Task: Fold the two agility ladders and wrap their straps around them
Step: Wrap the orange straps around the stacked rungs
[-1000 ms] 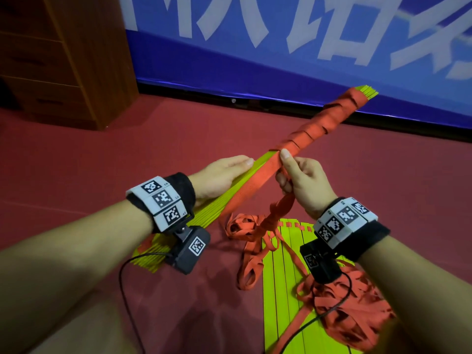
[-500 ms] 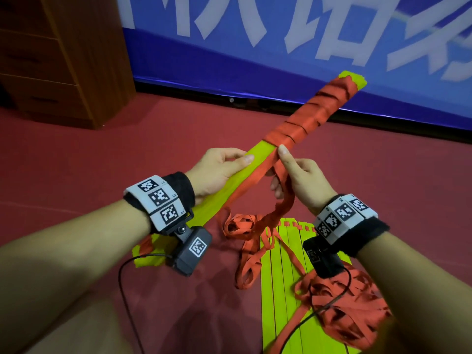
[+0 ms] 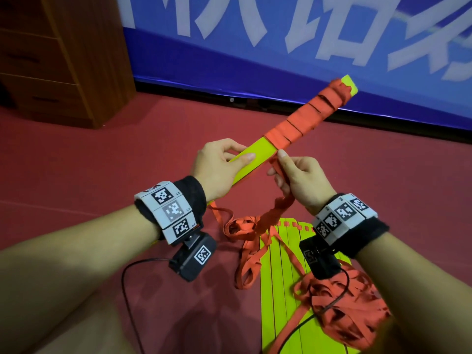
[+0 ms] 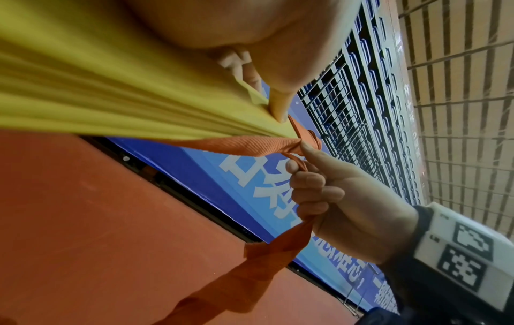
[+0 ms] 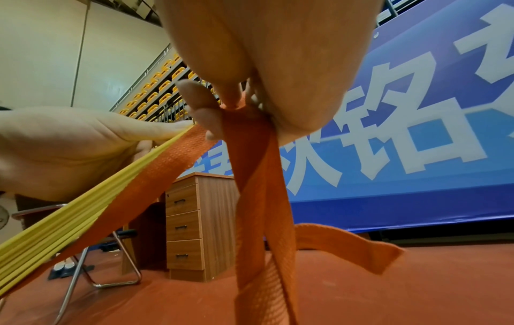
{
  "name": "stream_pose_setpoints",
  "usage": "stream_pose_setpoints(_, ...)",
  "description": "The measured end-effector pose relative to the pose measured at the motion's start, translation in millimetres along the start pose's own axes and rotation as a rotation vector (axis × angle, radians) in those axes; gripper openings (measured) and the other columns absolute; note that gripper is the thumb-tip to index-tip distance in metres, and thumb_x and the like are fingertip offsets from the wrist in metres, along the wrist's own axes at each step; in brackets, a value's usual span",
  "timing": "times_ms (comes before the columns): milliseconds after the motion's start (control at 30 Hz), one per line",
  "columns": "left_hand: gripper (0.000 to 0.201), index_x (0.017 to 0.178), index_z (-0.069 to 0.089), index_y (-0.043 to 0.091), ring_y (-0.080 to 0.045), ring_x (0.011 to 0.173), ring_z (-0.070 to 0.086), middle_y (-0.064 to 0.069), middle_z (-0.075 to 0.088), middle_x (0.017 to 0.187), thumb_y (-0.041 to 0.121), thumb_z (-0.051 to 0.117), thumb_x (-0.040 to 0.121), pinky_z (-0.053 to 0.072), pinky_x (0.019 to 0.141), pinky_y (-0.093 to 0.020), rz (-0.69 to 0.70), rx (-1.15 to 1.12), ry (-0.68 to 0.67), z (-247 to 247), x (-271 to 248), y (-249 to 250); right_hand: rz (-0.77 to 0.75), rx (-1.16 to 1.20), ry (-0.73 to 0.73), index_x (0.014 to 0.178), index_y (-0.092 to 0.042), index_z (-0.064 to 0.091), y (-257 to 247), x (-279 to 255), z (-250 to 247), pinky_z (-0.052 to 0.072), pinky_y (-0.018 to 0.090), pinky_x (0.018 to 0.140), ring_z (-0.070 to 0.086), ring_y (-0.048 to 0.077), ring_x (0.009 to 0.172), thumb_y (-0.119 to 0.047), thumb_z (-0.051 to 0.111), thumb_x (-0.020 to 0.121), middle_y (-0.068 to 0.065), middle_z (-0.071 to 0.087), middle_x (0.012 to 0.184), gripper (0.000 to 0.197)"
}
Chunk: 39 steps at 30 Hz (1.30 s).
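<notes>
Red gym floor (image 3: pixel 127 154) sat under everything. Left hand (image 3: pixel 217 167) gripped the folded ladder bundle (image 3: pixel 252 157) mid-air so it stayed stacked, while right hand (image 3: pixel 298 180) pinched the orange strap (image 3: pixel 278 208) taut beside that bundle for another wrap. Second ladder (image 3: pixel 283 277) lay flat below the bundle, unwrapped.

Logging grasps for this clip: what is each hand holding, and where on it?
Left hand grips the folded ladder on its bare yellow part. Right hand pinches the orange strap right where it leaves the wraps.
</notes>
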<state>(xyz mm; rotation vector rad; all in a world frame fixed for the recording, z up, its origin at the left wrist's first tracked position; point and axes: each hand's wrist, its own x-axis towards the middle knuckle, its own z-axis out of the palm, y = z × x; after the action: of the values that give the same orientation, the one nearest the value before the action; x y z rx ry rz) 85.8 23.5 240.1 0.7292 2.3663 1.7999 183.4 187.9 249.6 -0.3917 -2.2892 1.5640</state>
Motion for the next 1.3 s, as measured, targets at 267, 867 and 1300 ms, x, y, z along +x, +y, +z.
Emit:
stream_pose_setpoints(267,0.017,0.094,0.076,0.037,-0.01,0.078,0.073,0.009,0.077,0.081,0.046,0.08,0.081,0.059,0.071,-0.035,0.03,0.121,0.019,2,-3,-4,0.125,0.09,0.081,0.075,-0.002,0.068,-6,2,13,0.038,0.024,0.045,0.043,0.013,0.04,-0.031,0.046,0.106,0.002,0.052,0.05,0.047)
stream_pose_setpoints(867,0.026,0.091,0.069,0.028,-0.004,0.078,0.069,0.016,0.076,0.082,0.049,0.079,0.081,0.052,0.068,-0.029,0.113,0.272,0.013,4,-13,1,0.244,0.178,0.137,0.073,-0.001,0.073,-6,3,12,0.037,0.03,0.052,0.041,0.015,0.044,-0.057,0.063,0.09,0.008,0.05,0.058,0.059)
stream_pose_setpoints(1300,0.042,0.112,0.076,0.017,-0.024,0.084,0.071,-0.015,0.076,0.108,0.046,0.046,0.105,0.053,0.068,-0.029,-0.235,-0.146,-0.498,-1,-10,8,0.118,0.255,0.044,0.068,-0.011,0.075,0,-2,0,0.04,0.03,0.053,0.049,0.023,0.057,-0.046,0.057,0.086,0.016,0.059,0.069,0.043)
